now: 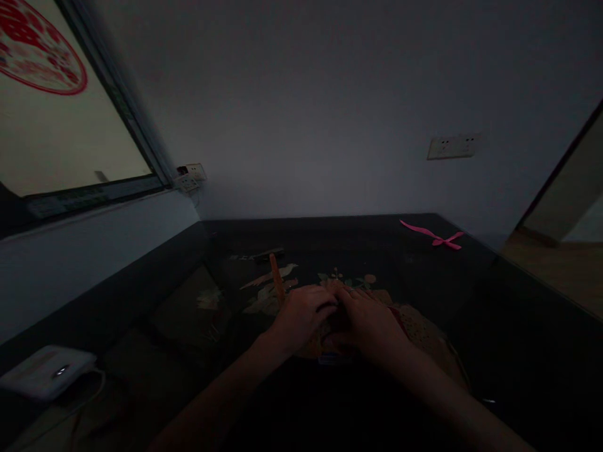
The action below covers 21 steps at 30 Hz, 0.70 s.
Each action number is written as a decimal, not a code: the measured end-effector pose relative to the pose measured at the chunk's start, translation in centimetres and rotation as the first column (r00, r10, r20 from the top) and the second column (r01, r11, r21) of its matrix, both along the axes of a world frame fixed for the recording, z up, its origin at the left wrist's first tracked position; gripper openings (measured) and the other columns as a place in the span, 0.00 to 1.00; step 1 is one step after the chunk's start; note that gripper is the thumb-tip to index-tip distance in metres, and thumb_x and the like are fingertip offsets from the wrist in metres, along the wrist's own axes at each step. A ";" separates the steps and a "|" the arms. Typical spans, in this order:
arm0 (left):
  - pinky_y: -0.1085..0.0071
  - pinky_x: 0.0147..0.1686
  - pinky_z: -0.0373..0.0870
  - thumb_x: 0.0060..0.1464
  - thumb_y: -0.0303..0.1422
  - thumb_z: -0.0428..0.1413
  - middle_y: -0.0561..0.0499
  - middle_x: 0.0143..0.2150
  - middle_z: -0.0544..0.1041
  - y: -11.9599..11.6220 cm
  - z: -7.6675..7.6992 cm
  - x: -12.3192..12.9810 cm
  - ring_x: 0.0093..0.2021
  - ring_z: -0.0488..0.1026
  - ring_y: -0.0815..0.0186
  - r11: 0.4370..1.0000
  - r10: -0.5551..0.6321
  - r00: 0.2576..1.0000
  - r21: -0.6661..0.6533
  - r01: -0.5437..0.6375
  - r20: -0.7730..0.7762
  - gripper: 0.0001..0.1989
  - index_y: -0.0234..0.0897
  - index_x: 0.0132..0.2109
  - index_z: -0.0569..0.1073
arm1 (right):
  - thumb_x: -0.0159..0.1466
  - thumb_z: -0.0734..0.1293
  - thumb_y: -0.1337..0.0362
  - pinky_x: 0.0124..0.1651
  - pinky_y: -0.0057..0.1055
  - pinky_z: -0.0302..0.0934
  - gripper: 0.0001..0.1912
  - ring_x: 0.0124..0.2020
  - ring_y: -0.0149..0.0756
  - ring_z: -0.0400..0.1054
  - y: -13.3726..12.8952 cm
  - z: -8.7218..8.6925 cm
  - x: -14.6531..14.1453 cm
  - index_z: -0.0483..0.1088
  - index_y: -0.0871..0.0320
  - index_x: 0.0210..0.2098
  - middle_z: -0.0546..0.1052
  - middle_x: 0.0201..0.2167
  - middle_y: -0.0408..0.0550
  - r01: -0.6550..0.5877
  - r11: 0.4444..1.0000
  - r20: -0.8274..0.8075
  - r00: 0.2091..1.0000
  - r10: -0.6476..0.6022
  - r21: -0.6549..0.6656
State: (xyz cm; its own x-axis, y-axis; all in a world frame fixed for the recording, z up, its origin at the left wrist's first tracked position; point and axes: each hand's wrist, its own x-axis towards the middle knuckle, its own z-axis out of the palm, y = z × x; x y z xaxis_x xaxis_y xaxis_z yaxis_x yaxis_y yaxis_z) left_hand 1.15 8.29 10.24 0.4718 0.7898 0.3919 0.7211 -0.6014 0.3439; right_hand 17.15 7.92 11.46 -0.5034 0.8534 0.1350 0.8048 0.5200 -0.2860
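Black tabletop (pixel 339 242), hands (pixel 301 315) together over a dim brownish item (pixel 313 346), fingers (pixel 321 294) curled, forearms (pixel 230 397) slanting inward; grip unclear

Two bare hands work close together over a tan thing (pixel 421 329) on a dark table (pixel 339 232), in weak light.

The left hand (pixel 301 314) and the right hand (pixel 372 319) have bent fingers, which come near each other above the tan, dotted thing; what they grip is too dark to tell. An orange-brown strip (pixel 276 276) stands out just beyond the left hand. Flower and bird pictures (pixel 282 271) decorate the tabletop. At the far right lies a pink ribbon (pixel 440 240), well apart from the hands; at the near left, a white box (pixel 49 371) with a cable. On the wall behind is a socket plate (pixel 453 147).
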 end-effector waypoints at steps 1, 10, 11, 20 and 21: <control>0.70 0.39 0.68 0.55 0.28 0.54 0.49 0.34 0.78 0.0 0.0 0.0 0.37 0.74 0.65 1.000 -0.005 1.000 0.013 0.005 -0.008 0.05 0.35 0.35 0.75 | 0.50 0.73 0.61 0.49 0.45 0.59 0.31 0.52 0.51 0.64 0.0 0.0 0.0 0.64 0.61 0.51 0.72 0.51 0.60 0.003 1.000 0.005 1.000 -0.002 -0.003; 0.71 0.41 0.68 0.56 0.28 0.54 0.51 0.36 0.79 -0.5 1.2 -0.1 0.38 0.74 0.67 0.999 -0.040 0.998 0.022 0.039 0.045 0.05 0.35 0.36 0.75 | 0.52 0.70 0.61 0.47 0.45 0.59 0.24 0.50 0.51 0.66 0.7 -1.4 0.4 0.66 0.57 0.48 0.73 0.48 0.56 -0.042 0.998 0.002 0.999 0.042 0.055; 0.72 0.41 0.68 0.56 0.29 0.54 0.51 0.35 0.79 -0.6 1.7 -0.1 0.38 0.74 0.67 0.999 -0.030 0.997 0.027 0.028 0.076 0.05 0.35 0.35 0.75 | 0.52 0.70 0.61 0.47 0.45 0.59 0.23 0.50 0.52 0.66 0.7 -1.4 0.4 0.66 0.57 0.47 0.73 0.48 0.56 -0.041 0.998 0.010 0.999 0.040 0.051; 0.74 0.36 0.70 0.54 0.33 0.56 0.50 0.33 0.79 -1.3 3.6 -3.1 0.33 0.75 0.69 0.988 0.118 0.953 0.058 -0.140 0.278 0.06 0.35 0.34 0.76 | 0.52 0.69 0.57 0.44 0.45 0.61 0.27 0.44 0.52 0.69 0.9 -1.4 0.3 0.66 0.58 0.50 0.74 0.46 0.55 -0.057 0.997 0.025 0.998 0.056 0.057; 0.74 0.35 0.70 0.54 0.34 0.56 0.50 0.33 0.79 -1.5 3.2 -4.5 0.33 0.75 0.68 0.981 0.163 0.941 0.050 -0.185 0.296 0.07 0.35 0.34 0.76 | 0.52 0.69 0.57 0.43 0.45 0.61 0.27 0.43 0.52 0.69 0.8 -1.4 0.3 0.66 0.57 0.50 0.75 0.46 0.55 -0.052 0.997 0.027 0.998 0.050 0.063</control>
State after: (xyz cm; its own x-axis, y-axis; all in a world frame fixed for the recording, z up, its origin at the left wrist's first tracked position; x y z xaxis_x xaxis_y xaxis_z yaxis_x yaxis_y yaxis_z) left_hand -3.38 6.79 13.41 0.1870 0.8119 0.5530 0.6932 -0.5079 0.5114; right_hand 17.49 8.76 10.08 -0.5499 0.8167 0.1749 0.7835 0.5769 -0.2308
